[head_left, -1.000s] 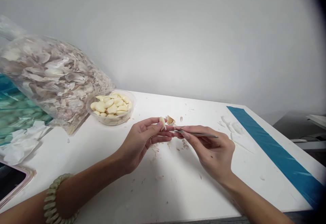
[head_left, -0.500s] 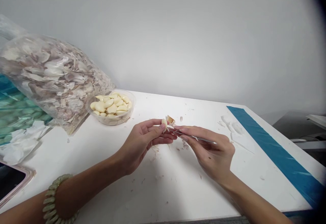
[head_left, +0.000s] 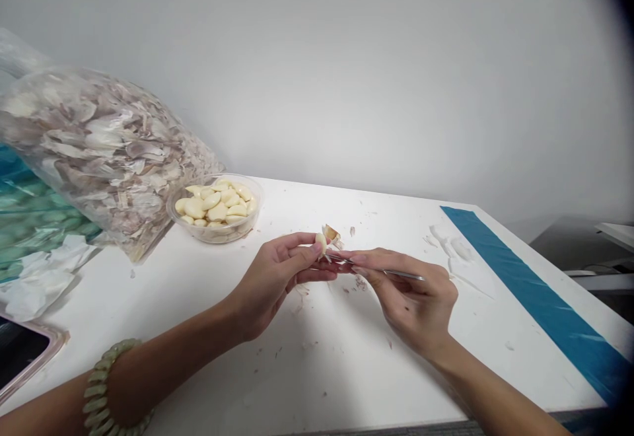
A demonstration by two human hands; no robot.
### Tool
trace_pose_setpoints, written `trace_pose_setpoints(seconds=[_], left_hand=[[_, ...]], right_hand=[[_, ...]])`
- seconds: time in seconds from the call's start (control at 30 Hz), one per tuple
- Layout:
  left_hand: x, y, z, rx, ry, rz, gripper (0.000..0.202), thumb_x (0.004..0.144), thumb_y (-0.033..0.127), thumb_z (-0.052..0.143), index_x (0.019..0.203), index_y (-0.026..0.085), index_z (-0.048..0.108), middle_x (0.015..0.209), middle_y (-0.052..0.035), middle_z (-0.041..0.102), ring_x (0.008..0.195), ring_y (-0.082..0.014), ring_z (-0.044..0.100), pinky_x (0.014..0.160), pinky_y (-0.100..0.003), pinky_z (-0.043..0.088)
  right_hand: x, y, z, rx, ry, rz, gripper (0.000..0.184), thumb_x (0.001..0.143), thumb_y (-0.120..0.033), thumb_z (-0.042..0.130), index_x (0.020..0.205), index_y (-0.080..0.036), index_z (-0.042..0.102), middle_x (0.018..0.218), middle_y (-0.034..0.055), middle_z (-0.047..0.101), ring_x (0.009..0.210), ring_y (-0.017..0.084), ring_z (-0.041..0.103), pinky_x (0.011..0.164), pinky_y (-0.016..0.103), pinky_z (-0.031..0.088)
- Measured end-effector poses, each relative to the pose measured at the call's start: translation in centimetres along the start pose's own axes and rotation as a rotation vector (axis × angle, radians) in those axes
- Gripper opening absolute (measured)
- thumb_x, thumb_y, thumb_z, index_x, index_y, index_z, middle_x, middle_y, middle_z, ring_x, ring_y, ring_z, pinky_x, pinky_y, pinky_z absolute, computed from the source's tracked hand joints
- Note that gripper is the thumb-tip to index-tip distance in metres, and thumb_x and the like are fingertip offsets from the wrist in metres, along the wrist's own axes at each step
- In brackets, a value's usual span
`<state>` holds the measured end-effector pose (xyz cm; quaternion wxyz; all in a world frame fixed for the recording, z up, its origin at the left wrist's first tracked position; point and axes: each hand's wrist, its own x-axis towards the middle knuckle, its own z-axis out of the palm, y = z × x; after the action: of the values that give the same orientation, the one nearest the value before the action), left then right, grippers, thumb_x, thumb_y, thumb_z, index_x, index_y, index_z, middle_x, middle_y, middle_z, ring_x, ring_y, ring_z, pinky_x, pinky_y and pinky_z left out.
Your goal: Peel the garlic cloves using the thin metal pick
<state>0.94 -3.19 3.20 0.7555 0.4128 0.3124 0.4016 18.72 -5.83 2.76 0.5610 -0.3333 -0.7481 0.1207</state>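
Garlic clove, pinched by the left hand, risked gouging if tweezers pinched in the right hand slipped.

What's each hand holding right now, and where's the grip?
The left hand pinches a garlic clove between thumb and fingertips; the right hand grips metal tweezers around mid-shaft.

Peeled garlic cloves sit in a plastic tub on the counter, a bag of garlic skins just behind and left of it. Crumpled tissue and a phone lie farther left. At center, right of the tub, the left hand holds a single clove, the right hand holding tweezers against it. A plastic strip runs along the counter's right side.
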Motion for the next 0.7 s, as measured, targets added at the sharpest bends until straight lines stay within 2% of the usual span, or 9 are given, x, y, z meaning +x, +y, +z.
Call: trace_pose_setpoints(seconds=[0.23, 0.47, 0.7], left_hand=[[-0.05, -0.04, -0.05, -0.024, 0.019, -0.001, 0.021, 0.08, 0.032, 0.063, 0.088, 0.013, 0.062, 0.089, -0.0062, 0.071, 0.082, -0.0128, 0.065, 0.085, -0.028, 0.05], [0.15, -0.1, -0.06, -0.035, 0.027, 0.007, 0.022, 0.08, 0.033, 0.063, 0.091, 0.013, 0.063, 0.091, -0.0077, 0.071, 0.085, -0.0158, 0.066, 0.087, -0.03, 0.05], [-0.03, -0.19, -0.1, -0.057, 0.033, 0.007, 0.022, 0.079, 0.033, 0.064, 0.089, 0.013, 0.064, 0.096, -0.0084, 0.072, 0.086, -0.0163, 0.066, 0.09, -0.032, 0.048]], right_hand=[[-0.05, -0.1, -0.08, 0.032, -0.044, -0.003, 0.041, 0.077, 0.004, 0.058, 0.103, -0.027, 0.067, 0.097, -0.0008, 0.073, 0.088, 0.017, 0.07, 0.069, 0.029, 0.062], [-0.29, 0.0, -0.14, 0.039, -0.071, 0.01, 0.043, 0.076, 0.004, 0.058, 0.104, -0.027, 0.067, 0.099, -0.001, 0.073, 0.092, 0.018, 0.069, 0.073, 0.029, 0.062], [-0.26, 0.01, -0.12, 0.031, -0.078, 0.003, 0.039, 0.076, 0.003, 0.059, 0.101, -0.025, 0.068, 0.094, 0.0004, 0.074, 0.084, 0.017, 0.071, 0.069, 0.028, 0.062]])
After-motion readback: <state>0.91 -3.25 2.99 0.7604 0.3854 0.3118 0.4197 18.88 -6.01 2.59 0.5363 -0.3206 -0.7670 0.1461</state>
